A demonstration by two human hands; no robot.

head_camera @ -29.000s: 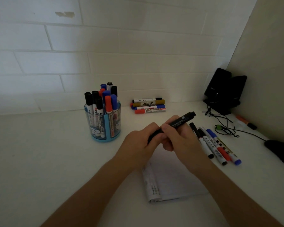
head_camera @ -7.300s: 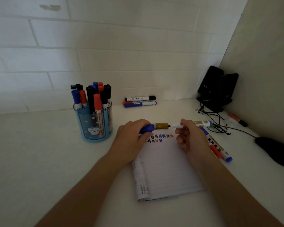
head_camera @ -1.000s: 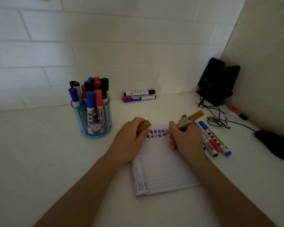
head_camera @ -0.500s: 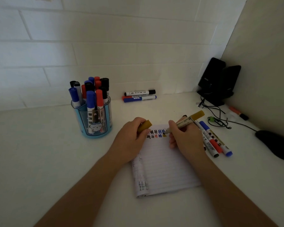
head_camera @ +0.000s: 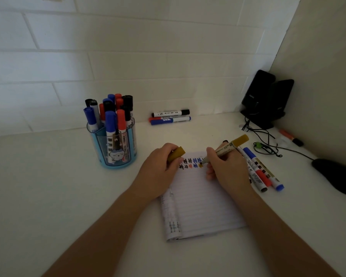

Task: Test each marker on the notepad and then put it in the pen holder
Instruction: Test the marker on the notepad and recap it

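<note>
Right hand point(head_camera: 226, 170) fingers clamped on the one gold marker point(head_camera: 226, 147), tip down on the notepad point(head_camera: 204, 206) — left hand point(head_camera: 156, 172) fingers curled round its cap point(head_camera: 177, 153). Three loose markers point(head_camera: 256, 168) lie just right of the right fingers, three wall markers point(head_camera: 170, 116) beyond — and the pen holder point(head_camera: 116, 154), left of the left fingers, stands packed.

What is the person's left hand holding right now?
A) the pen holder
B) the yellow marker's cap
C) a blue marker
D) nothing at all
B: the left hand pinches the yellow cap at the notepad's top edge, while the right hand writes with the uncapped yellow marker.
</note>
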